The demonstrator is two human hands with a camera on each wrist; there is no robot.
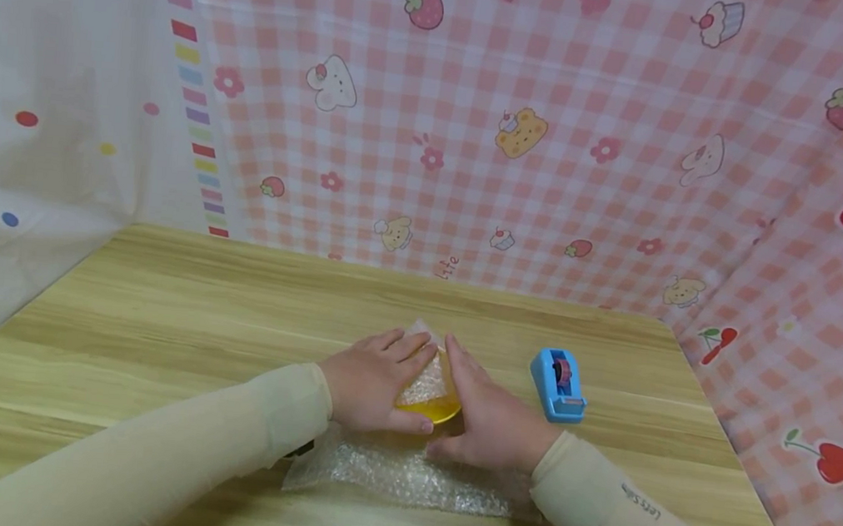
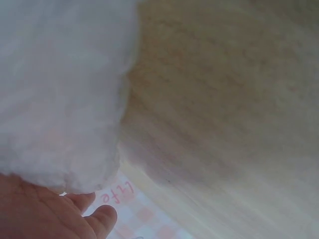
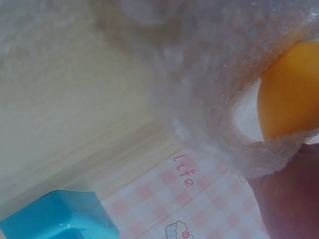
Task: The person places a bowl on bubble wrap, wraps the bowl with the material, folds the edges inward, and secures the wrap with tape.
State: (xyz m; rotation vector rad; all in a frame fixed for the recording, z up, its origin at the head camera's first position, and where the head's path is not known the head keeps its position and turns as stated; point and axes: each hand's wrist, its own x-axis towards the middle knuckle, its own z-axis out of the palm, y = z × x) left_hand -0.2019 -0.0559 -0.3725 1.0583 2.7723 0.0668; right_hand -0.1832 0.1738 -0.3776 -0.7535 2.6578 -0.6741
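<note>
A round, smooth yellow thing (image 1: 441, 411) with a curved rim, like a bowl, lies in bubble wrap (image 1: 403, 474) at the front middle of the table. One pointed flap of the wrap is folded over its top. My left hand (image 1: 379, 380) holds the flap and wrapped side from the left, thumb along the near rim. From the right, my right hand (image 1: 494, 416) grips the wrapped side, its thumb bent on the near side. In the right wrist view, the wrap opens around the yellow surface (image 3: 291, 92). Wrap hides most of the yellow thing's underside.
A blue tape dispenser (image 1: 560, 385) with a small pinkish roll stands on the wooden table (image 1: 185, 301), right of my right hand. Behind rises a pink checked curtain (image 1: 457, 199). A dark object (image 1: 300, 449) shows partly beneath my left sleeve.
</note>
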